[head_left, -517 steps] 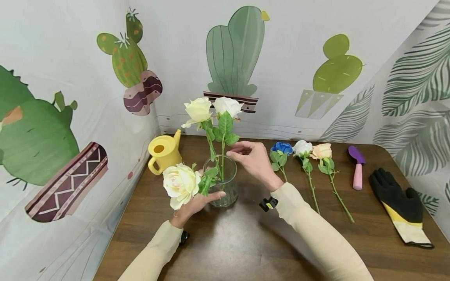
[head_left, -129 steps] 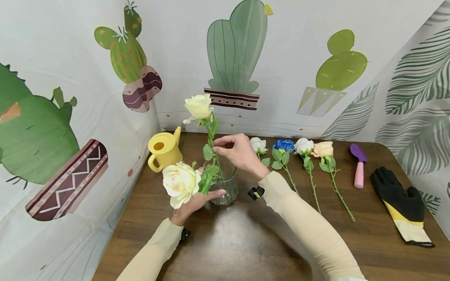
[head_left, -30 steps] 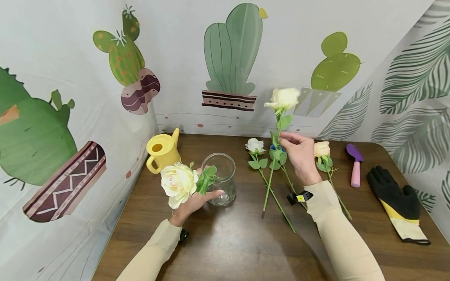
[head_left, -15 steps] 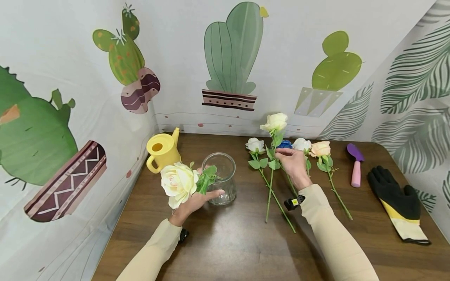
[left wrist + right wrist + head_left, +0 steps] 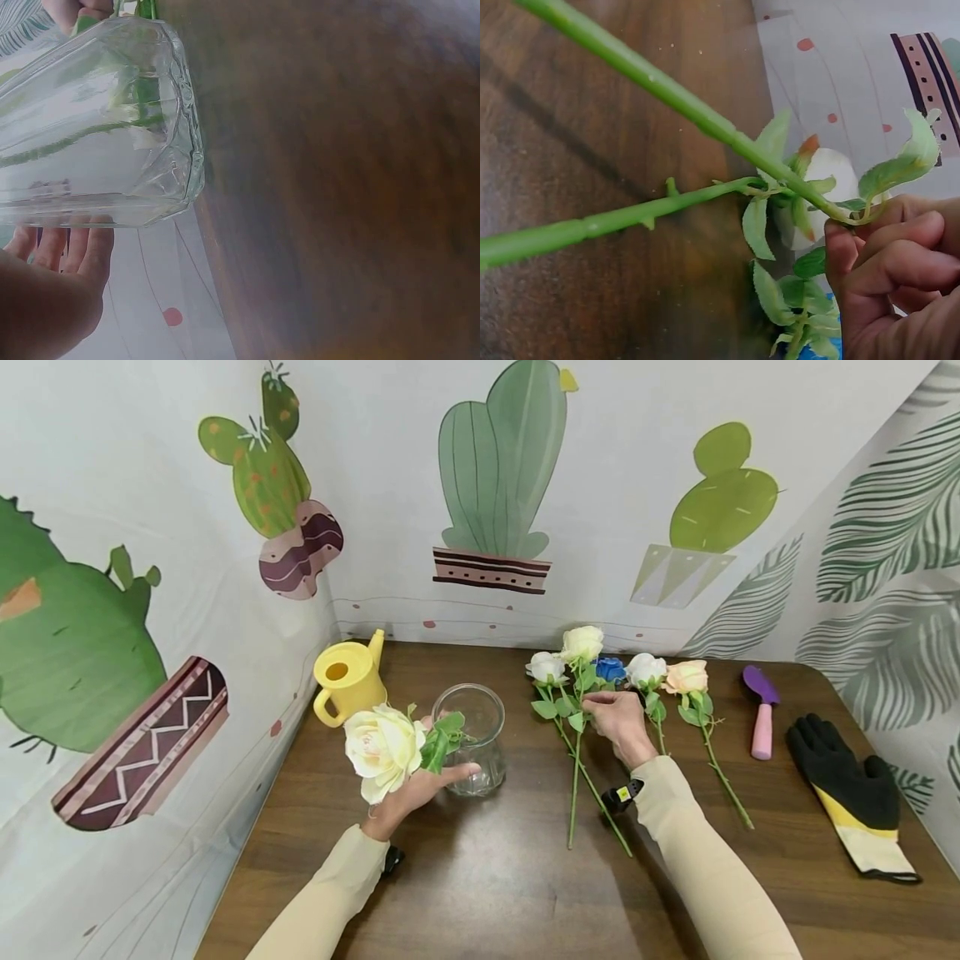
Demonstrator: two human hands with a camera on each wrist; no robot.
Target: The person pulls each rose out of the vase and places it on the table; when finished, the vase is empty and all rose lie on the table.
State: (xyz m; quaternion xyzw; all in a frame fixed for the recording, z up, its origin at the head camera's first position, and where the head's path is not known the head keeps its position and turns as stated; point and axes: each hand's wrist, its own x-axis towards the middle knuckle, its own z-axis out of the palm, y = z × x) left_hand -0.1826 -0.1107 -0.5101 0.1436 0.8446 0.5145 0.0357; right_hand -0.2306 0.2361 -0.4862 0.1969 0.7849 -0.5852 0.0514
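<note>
My left hand grips the clear glass vase, thumb in front. In the left wrist view, the fingers lie against the glass wall. A large cream rose leans out of the vase over that hand, partly hiding it. My right hand pinches the stem of a pale yellow rose below its bloom. In the right wrist view, this green stem crosses above another rose's stem. A white rose lies just left of it, a blue rose just right.
Farther right lie another white rose and a peach rose. Beyond them are a purple trowel with a pink handle and a black-and-yellow glove. A yellow watering can stands left of the vase. A printed cloth backs the table.
The white and pale yellow roses have left the vase. The white one lies on the table; my right hand has carried the yellow one right and lowered it. My left hand has stayed put.
</note>
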